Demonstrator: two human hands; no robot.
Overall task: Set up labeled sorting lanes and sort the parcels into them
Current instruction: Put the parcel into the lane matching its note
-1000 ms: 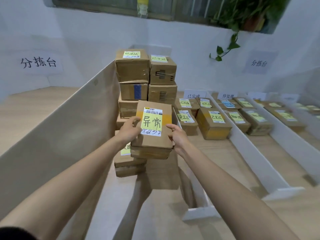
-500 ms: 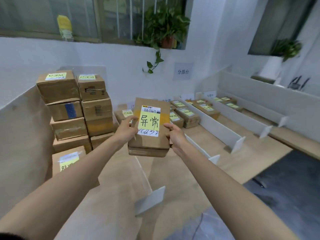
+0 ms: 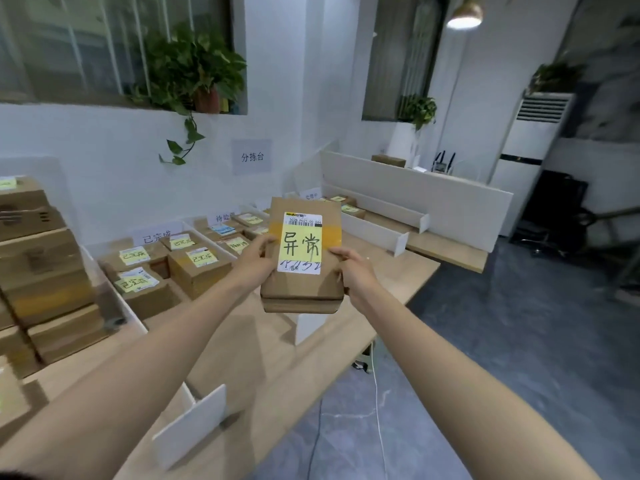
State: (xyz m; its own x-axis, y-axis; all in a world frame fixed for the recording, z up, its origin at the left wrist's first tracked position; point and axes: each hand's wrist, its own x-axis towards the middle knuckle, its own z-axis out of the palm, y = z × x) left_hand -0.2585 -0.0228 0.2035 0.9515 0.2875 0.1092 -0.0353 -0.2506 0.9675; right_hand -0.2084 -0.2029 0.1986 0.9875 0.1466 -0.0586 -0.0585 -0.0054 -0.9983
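I hold a flat brown cardboard parcel [image 3: 300, 282] in the air in front of me, its top bearing a yellow note with two handwritten characters. My left hand [image 3: 254, 259] grips its left edge and my right hand [image 3: 349, 271] grips its right edge. Below and behind it lies the wooden sorting table [image 3: 388, 271], split into lanes by white dividers [image 3: 374, 230]. White lane label cards [image 3: 157, 234] stand at the back. The nearer lanes hold parcels with yellow notes [image 3: 199, 268].
A tall stack of cardboard boxes [image 3: 38, 271] fills the left lane. A white divider end [image 3: 190, 424] juts out at the table's near edge. Grey floor [image 3: 502, 358] with a cable lies to the right. A white air conditioner [image 3: 530, 150] and a dark chair stand at the far right.
The view has swung right, away from the box stack toward the right-hand lanes. The parcel stays held between both hands and has travelled right with them.
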